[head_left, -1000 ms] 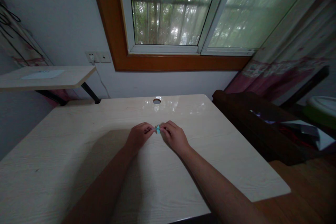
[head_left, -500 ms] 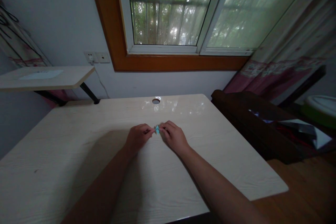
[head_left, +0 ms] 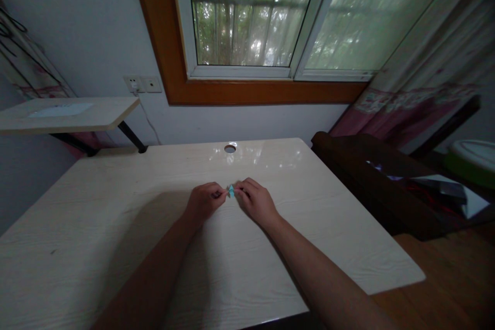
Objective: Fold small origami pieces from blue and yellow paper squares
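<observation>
A turquoise piece is being handled, not yet released.
At nine o'clock the left hand is pinching it, at three the right hand; what is remaining, I cannot tell.

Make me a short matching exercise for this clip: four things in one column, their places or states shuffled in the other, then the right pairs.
Things
1. Teal piece
2. Hole
3. Sockets
4. Shelf

Places and states
A. On the wall, left of the window
B. Raised on black legs
C. Between the fingertips of the left hand and right hand
D. Near the far edge of the desk

Pairs: 1-C, 2-D, 3-A, 4-B
</observation>
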Demonstrator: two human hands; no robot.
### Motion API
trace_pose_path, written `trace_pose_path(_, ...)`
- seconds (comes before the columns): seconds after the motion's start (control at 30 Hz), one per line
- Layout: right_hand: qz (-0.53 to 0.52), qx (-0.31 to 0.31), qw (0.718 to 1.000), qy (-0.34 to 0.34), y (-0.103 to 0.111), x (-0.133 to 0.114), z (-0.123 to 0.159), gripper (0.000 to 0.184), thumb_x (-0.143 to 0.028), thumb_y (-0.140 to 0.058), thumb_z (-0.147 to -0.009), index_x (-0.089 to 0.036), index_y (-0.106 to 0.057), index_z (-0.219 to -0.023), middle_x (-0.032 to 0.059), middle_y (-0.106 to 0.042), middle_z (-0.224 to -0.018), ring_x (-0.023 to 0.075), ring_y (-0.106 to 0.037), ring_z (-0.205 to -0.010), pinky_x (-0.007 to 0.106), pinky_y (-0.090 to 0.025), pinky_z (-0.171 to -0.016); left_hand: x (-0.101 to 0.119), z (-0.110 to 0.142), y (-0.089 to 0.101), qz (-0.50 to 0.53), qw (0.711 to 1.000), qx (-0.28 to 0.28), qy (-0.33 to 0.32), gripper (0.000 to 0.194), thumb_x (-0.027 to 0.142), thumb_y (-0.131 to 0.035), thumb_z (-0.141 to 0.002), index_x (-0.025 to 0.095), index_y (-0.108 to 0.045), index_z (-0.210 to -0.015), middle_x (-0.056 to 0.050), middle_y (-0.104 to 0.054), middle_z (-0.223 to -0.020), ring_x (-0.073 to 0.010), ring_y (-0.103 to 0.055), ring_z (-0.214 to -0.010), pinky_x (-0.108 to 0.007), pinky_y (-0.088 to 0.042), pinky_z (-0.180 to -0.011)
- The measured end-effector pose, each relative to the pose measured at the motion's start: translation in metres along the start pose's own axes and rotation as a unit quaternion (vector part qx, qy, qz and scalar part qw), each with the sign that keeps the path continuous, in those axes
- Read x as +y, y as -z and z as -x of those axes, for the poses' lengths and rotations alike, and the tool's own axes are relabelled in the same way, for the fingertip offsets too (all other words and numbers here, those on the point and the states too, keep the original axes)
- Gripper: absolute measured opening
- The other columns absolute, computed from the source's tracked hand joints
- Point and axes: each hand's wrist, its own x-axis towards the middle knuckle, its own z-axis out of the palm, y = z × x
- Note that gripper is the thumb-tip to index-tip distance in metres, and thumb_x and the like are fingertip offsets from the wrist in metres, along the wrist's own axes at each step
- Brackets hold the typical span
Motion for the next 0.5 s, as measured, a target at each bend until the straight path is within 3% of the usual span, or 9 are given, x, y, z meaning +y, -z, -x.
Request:
trace_pose_path(0.2, -0.009, 0.005, 1.0, 0.0, 0.0002, 0.0014, -0.0009, 0.011, -0.018, -0.054, -0.094, -0.022, -0.065, -0.094, 0.0042, -0.062, -0.09, 0.0168, -0.06, -0.086, 0.027, -0.046, -0.078, 0.0004, -0.0005, 0.0026, 0.057, 0.997, -0.033, 0.041, 0.011, 0.026, -0.066, -0.082, 0.02, -0.072, -0.075, 0.0, -0.07, -0.065, -0.0125, -0.063, -0.06, -0.021, -0.046, -0.059)
trace_pose_path(0.5, -0.014, 0.008, 1.0, -0.004, 0.0012, 0.0006, -0.0015, 0.011, -0.019, -0.054, -0.094, -0.021, -0.065, -0.093, 0.0041, -0.062, -0.088, 0.0171, -0.059, -0.085, 0.028, -0.046, -0.077, 0.0022, -0.0005, 0.0039, 0.087, 0.994, -0.029, 0.052, 0.012, 0.026, -0.064, -0.084, 0.021, -0.074, -0.08, 0.0, -0.071, -0.067, -0.0129, -0.065, -0.061, -0.021, -0.048, -0.06)
